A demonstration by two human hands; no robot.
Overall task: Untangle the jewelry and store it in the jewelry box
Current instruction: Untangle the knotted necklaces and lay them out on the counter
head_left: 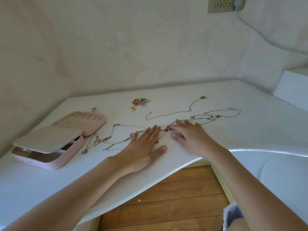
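Several thin silver necklace chains (170, 114) lie spread across the white table (250, 130), some crossing each other. A small tangle of rings and earrings (140, 102) sits further back. The pink jewelry box (70, 152) stands open at the left, its inner tray (45, 141) slid askew over the base and its lid (83, 120) laid back. My left hand (144, 147) rests flat on the chains, fingers spread. My right hand (190, 133) lies palm down beside it, fingertips on a chain near a dark pendant (166, 130).
The table's curved front edge (166, 174) runs just under my wrists, with wooden floor below. A white box (293, 90) stands at the far right. A wall socket (223, 4) with a grey cable hangs above right.
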